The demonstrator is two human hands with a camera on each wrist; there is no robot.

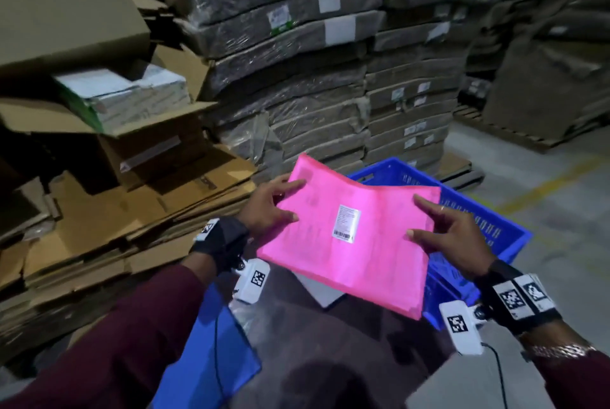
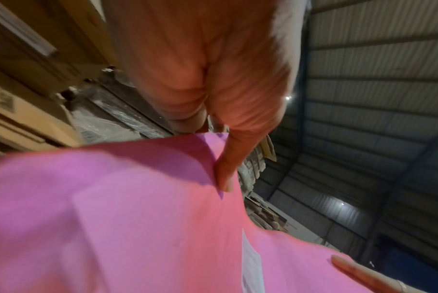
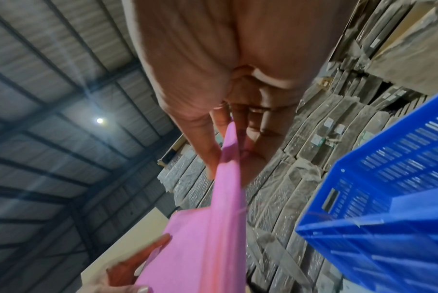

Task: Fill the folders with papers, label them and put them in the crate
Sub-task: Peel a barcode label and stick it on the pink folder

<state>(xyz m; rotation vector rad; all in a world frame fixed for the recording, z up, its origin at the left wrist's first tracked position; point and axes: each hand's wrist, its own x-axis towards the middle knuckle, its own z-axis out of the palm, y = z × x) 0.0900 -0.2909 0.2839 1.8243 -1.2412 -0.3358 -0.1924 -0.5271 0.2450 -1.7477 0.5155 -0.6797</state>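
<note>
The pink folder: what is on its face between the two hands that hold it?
A white barcode label sits on the pink folder, between the left hand and the right hand. The head view shows it.

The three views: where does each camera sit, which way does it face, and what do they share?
Head: looks forward and down at the left hand and right hand holding the pink folder above the blue crate.
Left wrist: looks along the thumb, up toward the roof.
Right wrist: looks along the fingers; crate alongside.
All three show the folder.
</note>
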